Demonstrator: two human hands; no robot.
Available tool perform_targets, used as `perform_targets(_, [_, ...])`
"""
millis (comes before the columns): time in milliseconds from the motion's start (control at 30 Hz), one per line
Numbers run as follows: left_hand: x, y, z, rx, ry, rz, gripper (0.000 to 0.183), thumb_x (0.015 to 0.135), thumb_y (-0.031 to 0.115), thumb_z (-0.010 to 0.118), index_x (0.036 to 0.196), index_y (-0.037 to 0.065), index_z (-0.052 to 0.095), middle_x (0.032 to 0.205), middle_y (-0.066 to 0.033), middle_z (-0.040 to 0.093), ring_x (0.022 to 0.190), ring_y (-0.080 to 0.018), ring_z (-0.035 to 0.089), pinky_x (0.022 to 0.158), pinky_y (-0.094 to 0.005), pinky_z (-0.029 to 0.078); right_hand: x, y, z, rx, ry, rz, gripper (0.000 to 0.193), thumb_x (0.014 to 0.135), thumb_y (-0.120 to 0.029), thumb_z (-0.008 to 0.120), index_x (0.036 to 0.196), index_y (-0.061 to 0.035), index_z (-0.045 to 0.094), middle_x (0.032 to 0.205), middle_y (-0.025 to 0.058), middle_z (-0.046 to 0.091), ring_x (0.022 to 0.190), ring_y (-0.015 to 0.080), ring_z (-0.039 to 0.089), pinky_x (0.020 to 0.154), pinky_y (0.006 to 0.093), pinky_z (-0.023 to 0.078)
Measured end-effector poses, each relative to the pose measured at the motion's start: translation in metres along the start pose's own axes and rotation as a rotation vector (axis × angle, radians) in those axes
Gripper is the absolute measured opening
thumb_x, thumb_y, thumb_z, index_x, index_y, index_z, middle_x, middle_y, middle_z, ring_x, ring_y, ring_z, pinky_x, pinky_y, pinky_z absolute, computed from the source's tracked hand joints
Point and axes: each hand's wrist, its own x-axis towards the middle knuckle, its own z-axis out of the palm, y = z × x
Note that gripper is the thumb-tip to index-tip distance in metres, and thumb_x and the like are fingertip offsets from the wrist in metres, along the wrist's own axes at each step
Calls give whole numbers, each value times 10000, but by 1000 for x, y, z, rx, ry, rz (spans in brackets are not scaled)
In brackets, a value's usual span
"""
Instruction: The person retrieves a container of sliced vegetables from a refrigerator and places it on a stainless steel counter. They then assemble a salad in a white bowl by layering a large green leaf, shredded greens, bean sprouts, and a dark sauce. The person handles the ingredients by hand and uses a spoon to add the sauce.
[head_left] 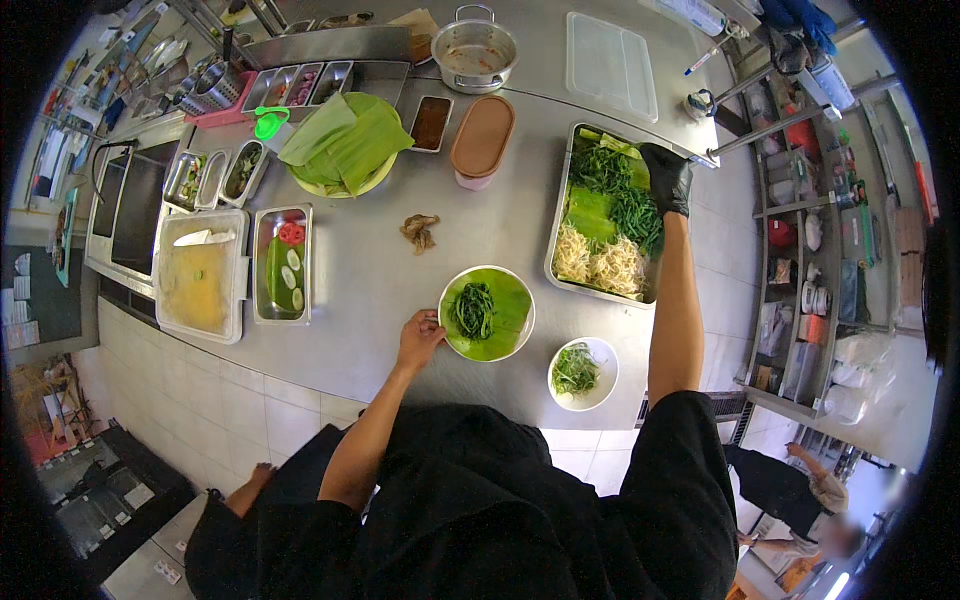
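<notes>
My left hand (424,336) pinches the left rim of a round white plate (533,318). A piece of banana leaf (512,300) lines the plate, and a small heap of cooked dark greens (471,311) sits left of its middle. My right hand (668,178), in a black glove, is over the far right corner of a deep metal tray (551,262). Its fingers are mostly hidden, so what they hold cannot be seen. Leaf-lined, the tray carries dark leafy greens (602,170), long green beans (632,215) and pale bean sprouts (615,268).
Near the front edge stands a white bowl of shredded greens (576,370). A crumpled brown cloth (419,232), a brown-lidded tub (483,140), a tray of sauce (431,124), stacked banana leaves (346,145) and a pot (475,55) lie farther back. At lower right is another person (785,490).
</notes>
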Motion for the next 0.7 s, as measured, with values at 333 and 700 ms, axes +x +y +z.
perform_targets(333, [1,-2,-4,140,19,122,299,875,17,648,1155,-54,571,904,-119,714,780,-147,694,678,-284,595,16,-53,-47,382,9,37,253,897,-196,716,1076,-21,753,977,92,758,840,142,682,761,299,541])
perform_targets(700, [1,-11,-2,63,-8,140,286,895,28,664,1157,-42,572,887,-106,693,738,-152,683,664,-286,593,-28,-167,-127,740,-84,32,310,955,-190,643,1193,4,688,1094,99,728,959,177,683,832,302,533])
